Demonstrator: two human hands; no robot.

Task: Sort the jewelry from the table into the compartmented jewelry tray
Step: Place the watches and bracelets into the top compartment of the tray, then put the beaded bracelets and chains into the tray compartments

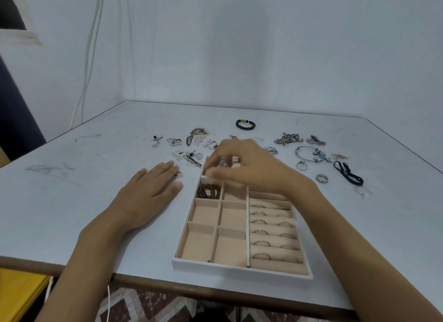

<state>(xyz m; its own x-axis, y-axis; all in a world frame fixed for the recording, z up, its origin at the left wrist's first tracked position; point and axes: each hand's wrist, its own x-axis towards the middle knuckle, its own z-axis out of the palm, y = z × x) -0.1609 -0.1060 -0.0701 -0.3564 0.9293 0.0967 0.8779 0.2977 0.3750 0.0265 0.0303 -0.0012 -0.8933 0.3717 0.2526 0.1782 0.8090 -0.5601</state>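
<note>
I see the table (100, 158), pale grey-blue and scuffed, pushed into a corner of plain pale walls (263, 46) with white cables (92, 46) running down the left one. Below its near edge a patterned red and white floor (148, 305) shows.

The tray (239, 270) sits under and nearer than my right hand (242, 168): white rim, beige lining, square compartments on its left half and ring rolls on its right half holding thin silver rings (261, 243). A dark beaded bracelet (209, 191) lies in the left compartment just under my right fingers.

My left hand (153, 192) lies flat and spread on the table just left of the tray, its fingers over a small flat piece I cannot make out.

My right hand hovers over the tray's far end, fingers pinched on a small silver charm (223, 163).

Loose jewelry lies beyond and to both sides of that hand: a black bead bracelet (245, 124) farthest off, a silver bangle (309, 153) with blue charms to the right, a black cord (347, 173) further right, chains (287, 138) and earrings (189, 157).
</note>
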